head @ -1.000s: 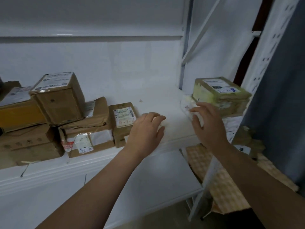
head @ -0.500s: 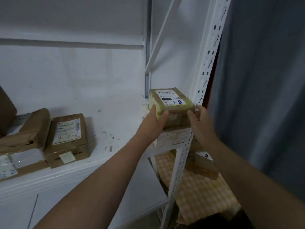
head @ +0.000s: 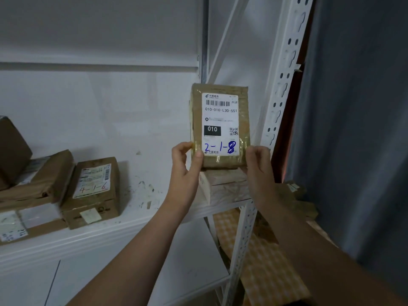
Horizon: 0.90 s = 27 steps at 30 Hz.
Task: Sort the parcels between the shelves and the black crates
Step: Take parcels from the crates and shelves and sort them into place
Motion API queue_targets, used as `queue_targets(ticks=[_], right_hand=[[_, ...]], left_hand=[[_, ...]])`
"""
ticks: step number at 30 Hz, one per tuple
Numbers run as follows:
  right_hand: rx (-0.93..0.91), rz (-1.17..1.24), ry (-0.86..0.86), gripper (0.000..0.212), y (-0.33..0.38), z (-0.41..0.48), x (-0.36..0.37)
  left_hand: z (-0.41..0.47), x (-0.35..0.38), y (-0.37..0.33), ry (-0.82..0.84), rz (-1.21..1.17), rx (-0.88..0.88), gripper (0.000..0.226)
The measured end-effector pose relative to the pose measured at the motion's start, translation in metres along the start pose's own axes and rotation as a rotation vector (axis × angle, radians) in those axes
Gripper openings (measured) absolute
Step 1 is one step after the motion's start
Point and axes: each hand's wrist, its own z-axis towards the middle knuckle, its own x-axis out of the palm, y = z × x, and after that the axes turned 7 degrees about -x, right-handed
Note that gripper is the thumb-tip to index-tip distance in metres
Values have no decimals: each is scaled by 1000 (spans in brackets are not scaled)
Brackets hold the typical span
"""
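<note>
we see a taped brown parcel held upright in front of the white shelf, its label facing us, with "2-1-8" handwritten in blue near the bottom. our left hand pinches its lower left corner, thumb on the front and fingers curled behind. our right hand grips the lower right corner, fingers wrapped round the edge. just below the parcel a pale box sits at the shelf's right end, beside the perforated upright. further left on the shelf lies a brown parcel marked "4-1-6", just beside a stack of other parcels. a grey curtain hangs at the right.
</note>
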Motion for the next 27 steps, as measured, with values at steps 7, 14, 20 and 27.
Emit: queue_targets(ticks=[7,14,20,27], right_hand=[[-93,71,57,13,16,-14,41],[-139,215,203,21,32,-33,100],[-176,302,316,27,31,-62,148],[-147,382,339,33,25,-83,194]], left_hand=[[-12,-49,-6,32,-50,-46,43],[-33,-117,-15,-24,53,68,69],[-57,-162,-24,-147,87,105,64],[-68,-197,-27,-234,104,58,68]])
